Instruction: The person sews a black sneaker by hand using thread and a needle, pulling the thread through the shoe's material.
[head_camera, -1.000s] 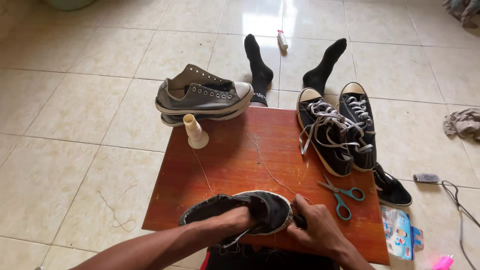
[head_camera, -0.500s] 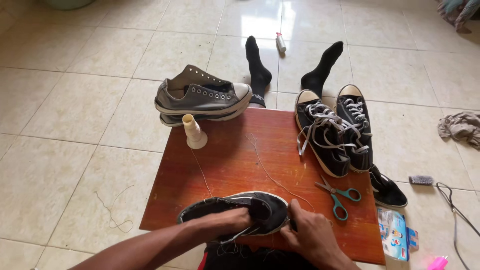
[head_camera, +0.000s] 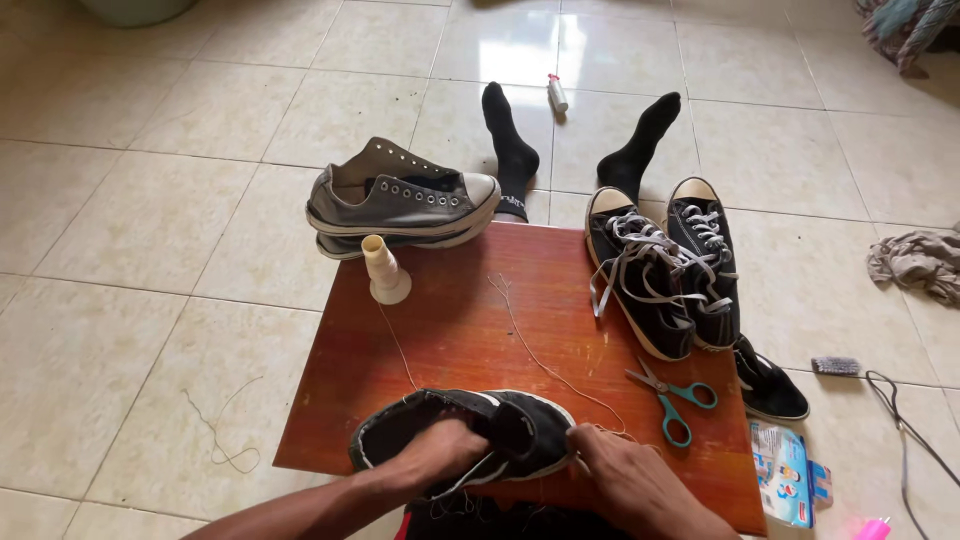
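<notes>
My left hand (head_camera: 445, 452) is tucked inside the black shoe (head_camera: 470, 432) at the table's (head_camera: 450, 330) near edge; my right hand (head_camera: 625, 478) pinches thread (head_camera: 540, 355) at its toe. Risk: slack thread may snag the scissors (head_camera: 672, 398) beyond.

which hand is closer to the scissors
Right. The right hand grips the toe of the black shoe, just left of and below the scissors. The left hand is inside the shoe, farther left.

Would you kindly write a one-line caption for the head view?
Left hand inside a black shoe, right hand at its toe, on a wooden board near scissors.
</notes>
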